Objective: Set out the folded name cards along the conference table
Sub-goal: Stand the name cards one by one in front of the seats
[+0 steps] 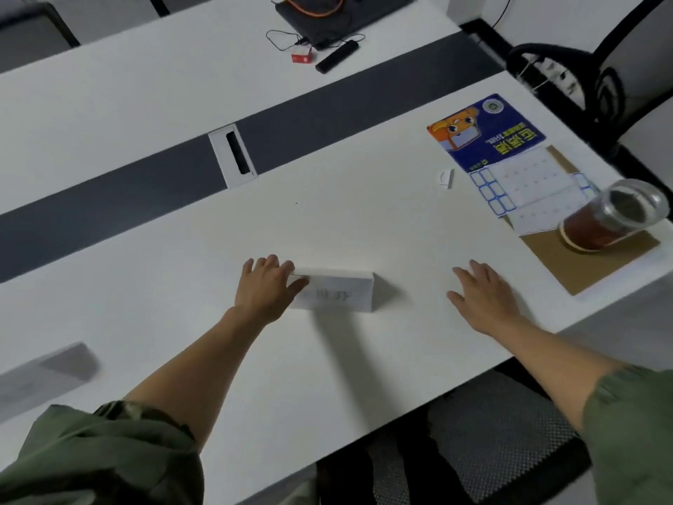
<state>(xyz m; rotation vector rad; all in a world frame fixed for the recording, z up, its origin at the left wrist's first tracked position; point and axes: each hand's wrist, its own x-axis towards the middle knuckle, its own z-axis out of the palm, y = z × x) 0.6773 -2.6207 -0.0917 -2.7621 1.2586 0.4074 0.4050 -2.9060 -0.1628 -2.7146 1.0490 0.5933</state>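
A white folded name card (338,291) stands like a tent on the white conference table (182,286), faint writing on its near face. My left hand (267,286) grips its left end, thumb on the near face and fingers over the ridge. My right hand (486,295) hovers flat with spread fingers to the right of the card, apart from it and holding nothing. Another folded card (47,373), blurred, lies at the table's near left edge. A small white folded piece (447,177) sits further back on the right.
At the right, a blue cartoon-printed sheet (488,131) and label sheets (528,187) lie on a brown board (601,264) with a glass of dark drink (612,218). A cable slot (233,154) sits mid-table. A laptop (338,16), cables, black chair (601,85) beyond.
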